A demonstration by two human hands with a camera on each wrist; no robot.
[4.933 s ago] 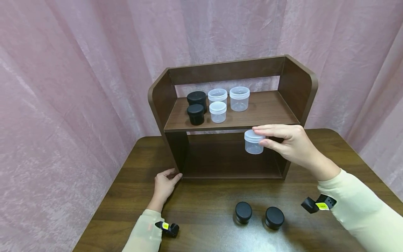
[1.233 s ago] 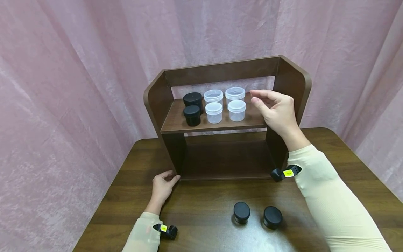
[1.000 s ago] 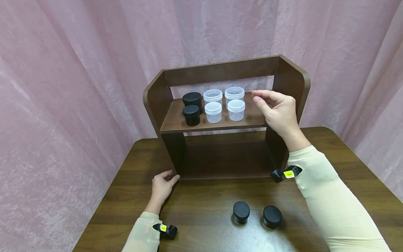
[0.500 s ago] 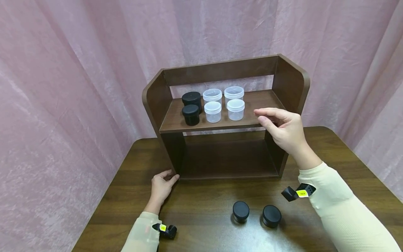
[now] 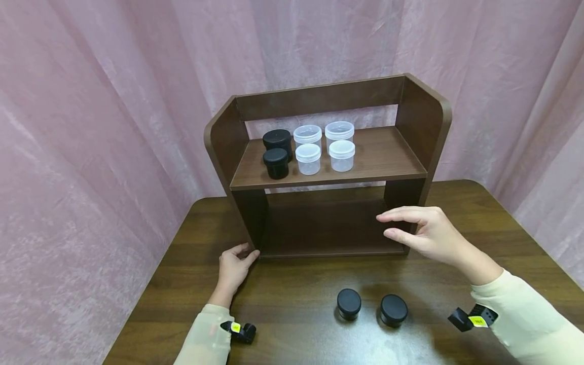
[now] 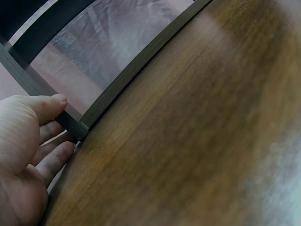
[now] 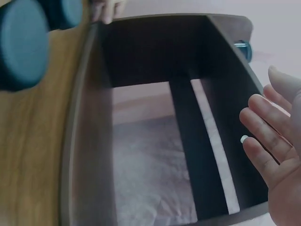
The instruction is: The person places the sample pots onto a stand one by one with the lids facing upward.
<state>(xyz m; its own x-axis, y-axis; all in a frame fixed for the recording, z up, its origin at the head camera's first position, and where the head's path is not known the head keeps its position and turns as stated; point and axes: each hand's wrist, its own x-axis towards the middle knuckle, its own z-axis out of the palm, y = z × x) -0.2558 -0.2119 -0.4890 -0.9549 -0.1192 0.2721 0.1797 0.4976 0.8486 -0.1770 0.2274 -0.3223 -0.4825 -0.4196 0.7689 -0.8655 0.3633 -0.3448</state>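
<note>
My left hand (image 5: pixel 233 268) holds the lower left front corner of a brown two-tier wooden shelf (image 5: pixel 319 183). In the left wrist view, the thumb (image 6: pixel 51 104) lies on the side panel's edge, with the fingers bent by the corner. Nothing is in my right hand (image 5: pixel 429 233), held in the air before the shelf's lower right side with thumb and fingers apart. On the upper tier, a small black jar (image 5: pixel 276 163) and two small clear jars (image 5: pixel 308 159) form the front row. Behind them stand a larger black jar (image 5: pixel 277 138) and two larger clear jars (image 5: pixel 339 133).
Two black jars (image 5: pixel 349 303) stand apart on the wooden table (image 5: pixel 292 314) in front of the shelf, both nearer my right hand than my left. A pink curtain (image 5: pixel 137 126) hangs behind the table.
The small clear jar my right hand held earlier now stands at the right of the front row. The right hand has let go and moved down and right. My left hand stays put.
</note>
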